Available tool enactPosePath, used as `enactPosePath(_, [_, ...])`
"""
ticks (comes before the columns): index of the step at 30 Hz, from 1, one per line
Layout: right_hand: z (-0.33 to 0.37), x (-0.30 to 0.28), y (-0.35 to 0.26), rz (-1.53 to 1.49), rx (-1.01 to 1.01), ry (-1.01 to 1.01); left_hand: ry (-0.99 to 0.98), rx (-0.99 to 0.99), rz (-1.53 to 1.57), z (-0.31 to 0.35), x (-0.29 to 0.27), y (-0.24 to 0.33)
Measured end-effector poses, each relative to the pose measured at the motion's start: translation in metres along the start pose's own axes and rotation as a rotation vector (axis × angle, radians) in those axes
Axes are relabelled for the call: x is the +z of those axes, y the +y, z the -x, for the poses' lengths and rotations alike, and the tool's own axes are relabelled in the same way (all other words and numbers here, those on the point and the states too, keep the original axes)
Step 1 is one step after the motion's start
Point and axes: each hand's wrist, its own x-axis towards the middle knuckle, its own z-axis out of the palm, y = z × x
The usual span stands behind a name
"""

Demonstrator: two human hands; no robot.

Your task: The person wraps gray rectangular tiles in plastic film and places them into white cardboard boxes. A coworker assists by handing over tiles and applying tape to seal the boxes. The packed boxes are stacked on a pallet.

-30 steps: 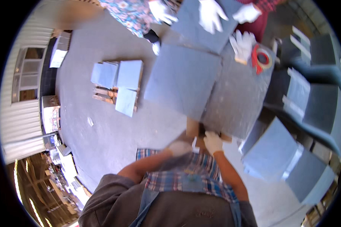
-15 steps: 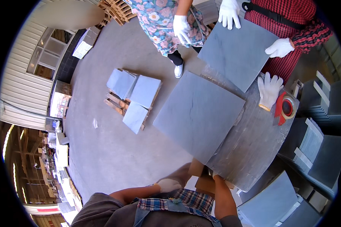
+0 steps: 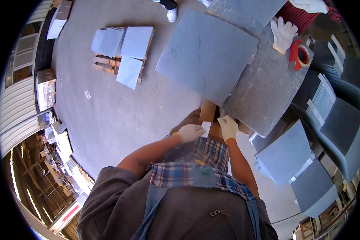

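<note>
My left hand, in a white glove, has its fingers pressed together at the edge of a small white flat piece. This piece lies against an open brown cardboard box below the table's near edge. My right hand, gloved too, is closed at the box's right side; what its fingers grip is hidden. Above both hands a large grey stone-like slab rests on the plastic-covered table, its near corner reaching over the box.
A loose white glove and a red tape dispenser lie on the table. Another grey slab is beyond, by a co-worker's gloved hand. Stacked slabs stand at right; a pallet bears more at left.
The view has tilted down, so the table and slabs sit higher. My left hand has come in to the white piece; my right hand has risen into sight beside the box.
</note>
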Motion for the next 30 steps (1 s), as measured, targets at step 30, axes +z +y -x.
enactPosePath(30, [0.091, -0.049, -0.023, -0.735, 0.338, -0.323, 0.168, -0.284, 0.93, 0.014, 0.023, 0.095])
